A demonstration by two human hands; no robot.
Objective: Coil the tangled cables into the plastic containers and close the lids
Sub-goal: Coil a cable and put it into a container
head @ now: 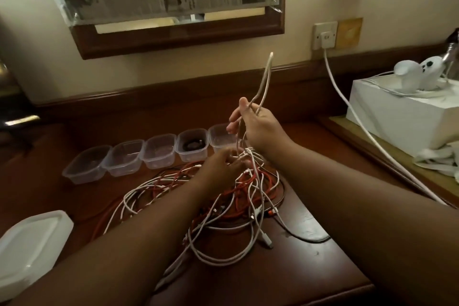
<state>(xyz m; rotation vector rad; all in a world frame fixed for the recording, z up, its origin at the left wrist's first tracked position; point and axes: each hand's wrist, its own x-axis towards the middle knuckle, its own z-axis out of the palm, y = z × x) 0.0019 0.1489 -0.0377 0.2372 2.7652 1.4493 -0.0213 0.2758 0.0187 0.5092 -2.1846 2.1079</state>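
Thin white and orange tangled cables (223, 196) heaped mid-bench (310, 268), clear rectangular plastic containers (159, 154) rowed toward back edge, right hand (258, 129) pinching raised white cable (263, 82), left hand (223, 166) fingers curled into tangle

My left hand (223, 165) covers the knot where my fingertips meet the tangled cables (223, 196); their grip cannot be judged. My right hand (258, 129) hides part of the last container (218, 138). The dark content of the fourth container (192, 145) is too blurred to identify. The lids (29, 238) run off the left edge.
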